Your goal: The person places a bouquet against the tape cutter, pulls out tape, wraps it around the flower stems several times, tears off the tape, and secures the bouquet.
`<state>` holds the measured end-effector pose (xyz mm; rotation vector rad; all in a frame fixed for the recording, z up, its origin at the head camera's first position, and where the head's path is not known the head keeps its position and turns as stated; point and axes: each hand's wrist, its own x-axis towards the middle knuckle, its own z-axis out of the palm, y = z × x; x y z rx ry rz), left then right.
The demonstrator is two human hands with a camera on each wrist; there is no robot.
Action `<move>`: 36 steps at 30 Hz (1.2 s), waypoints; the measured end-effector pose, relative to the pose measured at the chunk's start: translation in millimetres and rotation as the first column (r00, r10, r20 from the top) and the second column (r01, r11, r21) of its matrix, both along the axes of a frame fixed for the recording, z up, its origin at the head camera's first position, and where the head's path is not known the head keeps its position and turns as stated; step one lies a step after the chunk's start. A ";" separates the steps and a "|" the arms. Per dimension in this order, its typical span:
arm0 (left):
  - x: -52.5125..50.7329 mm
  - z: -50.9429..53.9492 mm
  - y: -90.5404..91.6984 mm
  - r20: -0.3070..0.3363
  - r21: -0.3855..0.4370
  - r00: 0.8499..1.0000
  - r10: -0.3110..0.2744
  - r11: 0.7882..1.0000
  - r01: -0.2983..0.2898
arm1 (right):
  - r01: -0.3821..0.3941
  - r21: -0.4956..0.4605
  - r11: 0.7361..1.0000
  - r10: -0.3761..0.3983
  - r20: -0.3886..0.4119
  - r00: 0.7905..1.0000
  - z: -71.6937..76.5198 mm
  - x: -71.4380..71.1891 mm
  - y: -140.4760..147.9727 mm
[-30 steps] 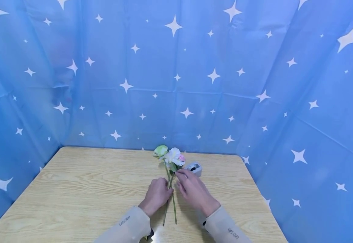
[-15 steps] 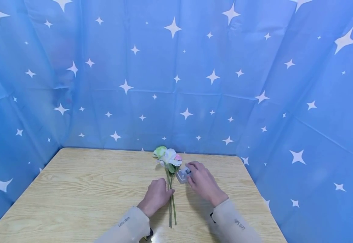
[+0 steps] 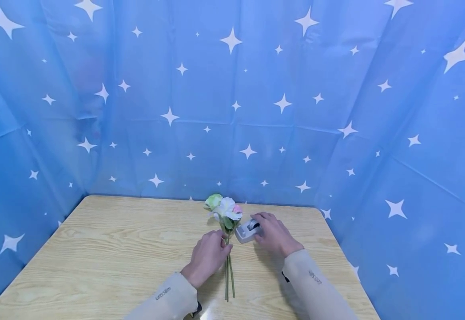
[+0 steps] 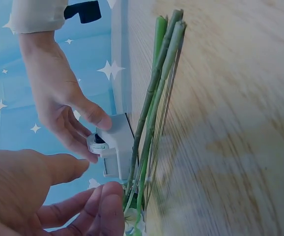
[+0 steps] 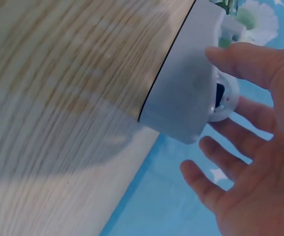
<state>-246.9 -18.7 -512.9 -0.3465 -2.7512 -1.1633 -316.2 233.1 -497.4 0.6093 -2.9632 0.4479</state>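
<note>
Artificial flowers lie on the table: a pale green bloom (image 3: 213, 201), a white bloom (image 3: 227, 207) and a pink bloom (image 3: 237, 209), their green stems (image 4: 152, 103) bunched towards the person. My left hand (image 3: 208, 255) is at the stems below the leaves. Its wrist view shows thumb and fingers apart, fingertips beside the stems; whether they touch is unclear. Just right of the flowers, my right hand (image 3: 278, 235) holds a grey tape dispenser (image 3: 245, 232) with thumb and index finger on either side. The tape roll (image 5: 228, 101) sits in its top.
The wood-grain table (image 3: 136, 249) extends around both hands. A blue curtain (image 3: 200, 89) with white stars surrounds its back and sides. Beige sleeves (image 3: 168, 295) cover both forearms.
My right hand has left the stems, taken hold of the tape dispenser and drawn it closer to the flowers. The stems, crossed earlier, now lie nearly parallel. My left hand has barely shifted.
</note>
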 end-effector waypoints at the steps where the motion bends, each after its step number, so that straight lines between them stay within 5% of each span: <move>1: -0.3 0.1 0.6 -0.008 0.005 1.000 -0.007 1.000 0.007 | -0.001 -0.005 1.000 0.001 0.008 1.000 -0.3 -0.8 0.6; 17: -7.6 0.3 10.8 -0.009 0.020 1.000 -0.027 0.999 0.027 | -0.061 -0.009 0.998 0.061 0.076 0.995 6.8 4.5 8.5; 36: -36.6 2.3 44.7 0.027 -0.106 0.996 -0.089 0.990 0.091 | -0.084 -0.005 0.996 0.084 0.067 0.994 3.6 16.8 7.4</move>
